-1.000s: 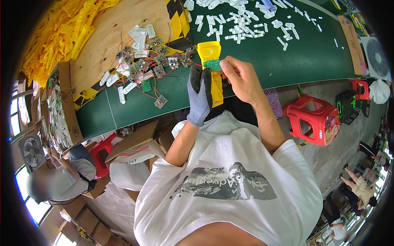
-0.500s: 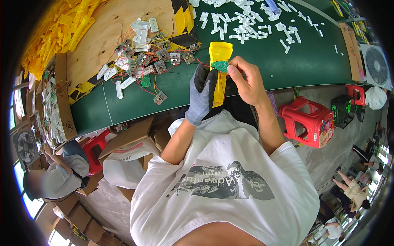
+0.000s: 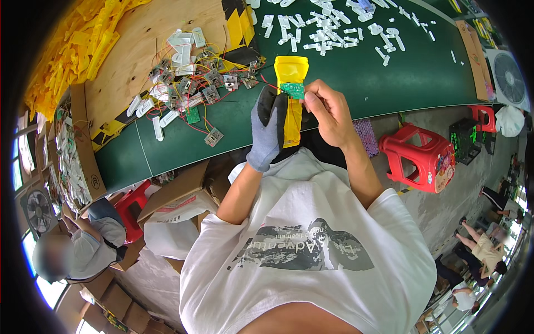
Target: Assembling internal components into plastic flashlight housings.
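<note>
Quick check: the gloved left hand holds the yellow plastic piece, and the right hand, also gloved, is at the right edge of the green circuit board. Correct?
Not quite: the right hand is bare, as the head view shows. The gloved left hand does hold the yellow plastic piece, and the right is at the green circuit board's right edge.

The casing point(image 3: 292, 125) is yellow plastic, smooth and glossy. The circuit board point(image 3: 293, 91) has a green, slightly shiny coating. The work glove point(image 3: 265, 136) pairs matt blue-grey knit cloth with a smoother black coating. The tabletop point(image 3: 400, 78) looks smooth, the panel point(image 3: 167, 22) bare knotted wood. The stool point(image 3: 427, 162) is shiny red plastic, the T-shirt point(image 3: 311, 203) creased soft cloth, the carton point(image 3: 89, 128) matt brown cardboard.
</note>
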### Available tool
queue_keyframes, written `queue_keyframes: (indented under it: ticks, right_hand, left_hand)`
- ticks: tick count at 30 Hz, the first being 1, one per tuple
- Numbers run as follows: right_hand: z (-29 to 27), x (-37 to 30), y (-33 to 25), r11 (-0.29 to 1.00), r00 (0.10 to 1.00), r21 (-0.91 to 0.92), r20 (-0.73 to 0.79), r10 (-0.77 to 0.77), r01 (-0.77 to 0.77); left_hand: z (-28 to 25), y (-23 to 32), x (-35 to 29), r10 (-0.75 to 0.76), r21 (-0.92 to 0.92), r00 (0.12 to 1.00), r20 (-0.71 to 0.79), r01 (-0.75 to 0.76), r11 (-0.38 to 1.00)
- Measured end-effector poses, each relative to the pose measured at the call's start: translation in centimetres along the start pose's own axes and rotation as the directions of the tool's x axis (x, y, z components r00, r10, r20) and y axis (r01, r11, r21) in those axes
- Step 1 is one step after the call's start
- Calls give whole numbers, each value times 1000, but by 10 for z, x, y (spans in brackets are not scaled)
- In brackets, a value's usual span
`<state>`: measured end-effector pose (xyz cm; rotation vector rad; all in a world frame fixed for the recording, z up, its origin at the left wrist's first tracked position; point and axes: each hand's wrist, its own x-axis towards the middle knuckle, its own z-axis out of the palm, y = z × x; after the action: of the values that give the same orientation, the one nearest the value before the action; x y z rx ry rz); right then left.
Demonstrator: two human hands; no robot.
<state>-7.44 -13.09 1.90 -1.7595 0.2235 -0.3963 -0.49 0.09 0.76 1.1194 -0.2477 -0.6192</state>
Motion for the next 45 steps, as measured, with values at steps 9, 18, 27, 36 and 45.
queue_keyframes:
  ticks: [9, 18, 27, 36, 45]
  right_hand:
    - [8, 0, -9, 998, 997, -38, -56, -54, 52]
    - [9, 1, -1, 916, 945, -288, -88, -316, 280]
    - [3, 4, -18, 998, 1000, -60, -21, 1, -2]
    - [-8, 12, -26, 954, 997, -290, -9, -78, 72]
    - [10, 8, -10, 949, 991, -304, -127, 44, -81]
  left_hand:
    - [-17, 7, 2, 11, 158, 984, 178, -39, 987]
    - [-14, 3, 3, -6, 107, 989, 145, -10, 994]
    - [-12, 14, 3, -160, -32, 978, 130, 166, 986]
    - [-4, 9, 1, -156, -23, 984, 81, 158, 987]
    - [2, -4, 2, 52, 161, 998, -18, -48, 986]
